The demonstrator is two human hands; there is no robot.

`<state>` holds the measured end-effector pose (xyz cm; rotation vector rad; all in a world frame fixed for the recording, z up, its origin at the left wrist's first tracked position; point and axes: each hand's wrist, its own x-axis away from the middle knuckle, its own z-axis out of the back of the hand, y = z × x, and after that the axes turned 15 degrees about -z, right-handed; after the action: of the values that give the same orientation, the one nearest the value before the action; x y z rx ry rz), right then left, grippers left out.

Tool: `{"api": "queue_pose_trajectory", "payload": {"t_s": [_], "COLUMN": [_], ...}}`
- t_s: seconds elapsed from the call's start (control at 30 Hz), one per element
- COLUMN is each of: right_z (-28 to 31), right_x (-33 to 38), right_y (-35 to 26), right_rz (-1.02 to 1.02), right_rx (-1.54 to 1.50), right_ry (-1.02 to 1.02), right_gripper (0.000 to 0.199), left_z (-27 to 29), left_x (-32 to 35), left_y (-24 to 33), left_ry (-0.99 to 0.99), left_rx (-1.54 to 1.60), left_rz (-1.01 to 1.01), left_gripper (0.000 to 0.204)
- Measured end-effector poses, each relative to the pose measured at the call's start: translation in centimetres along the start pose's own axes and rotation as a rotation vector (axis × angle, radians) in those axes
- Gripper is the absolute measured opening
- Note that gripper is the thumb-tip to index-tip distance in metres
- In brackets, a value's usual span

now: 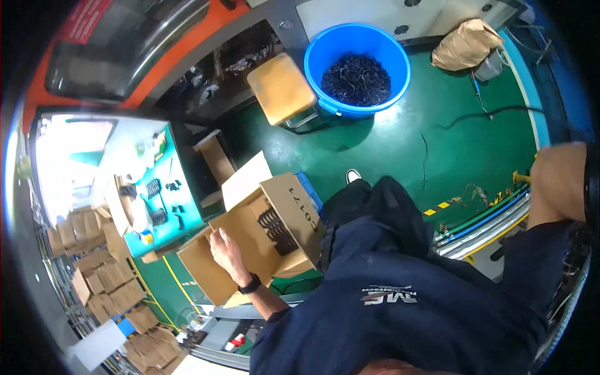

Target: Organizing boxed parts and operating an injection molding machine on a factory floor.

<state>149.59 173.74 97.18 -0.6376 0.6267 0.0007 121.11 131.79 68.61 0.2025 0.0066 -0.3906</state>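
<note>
Here in the head view, the left hand (228, 253) is over the side of an open cardboard box (250, 244), fingers bent a little and lying against the cardboard near its rim; whether they pinch that edge or merely rest on it, I cannot tell, and no loose part shows in them. The right hand is out of sight, only its forearm (556, 181) showing far off to the right, so its grip is anyone's guess! Just right of the left hand, down inside the box, sit the black ribbed parts (272, 222), bunched toward the far wall, bare cardboard between them and the fingers. So the score, as I judge it: some parts are in, plenty of room remains, and the flaps are not yet shut. And look left of the grip: dark ribbed pieces (159, 217) lie on the teal tabletop (165, 228), outside the box. Well beyond the hand, up and to the right, a blue tub (356, 111) holds a dark tangle (356, 81), beside a stool (281, 87).
</note>
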Motion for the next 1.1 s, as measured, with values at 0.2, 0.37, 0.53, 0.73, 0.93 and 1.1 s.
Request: {"api": "queue_pose_trajectory", "payload": {"t_s": [0.2,0.37,0.53,0.73,0.93,1.1], "right_z": [-5.1,-10.0,-14.7,-18.5,-21.5,-23.4], "right_x": [-3.1,-3.3,-5.8,-7.1,-7.7,-8.0], "right_y": [8.1,13.5,14.3,11.0,5.6,2.8], "right_rz": [-0.244,-0.378,-0.338,-0.284,-0.240,-0.207], "right_rx": [-0.002,-0.046,-0.094,-0.099,-0.074,-0.074], "right_ry": [-0.211,-0.356,-0.500,-0.581,-0.608,-0.639], "right_gripper": [0.030,0.031,0.032,0.033,0.035,0.036], "left_z": [1.3,3.1,3.7,0.6,2.0,6.4], "left_x": [3.7,15.4,28.1,29.0,27.4,30.5], "left_y": [-15.0,-23.4,-22.8,-29.1,-40.8,-51.8], "left_ry": [-0.400,-0.693,-0.926,-0.601,-0.174,0.484], "left_rx": [0.219,0.246,-0.072,-0.246,-0.524,-0.209], "left_rz": [0.168,0.612,0.878,0.981,0.852,0.974], "left_gripper": [0.041,0.057,0.045,0.061,0.086,0.083]}}
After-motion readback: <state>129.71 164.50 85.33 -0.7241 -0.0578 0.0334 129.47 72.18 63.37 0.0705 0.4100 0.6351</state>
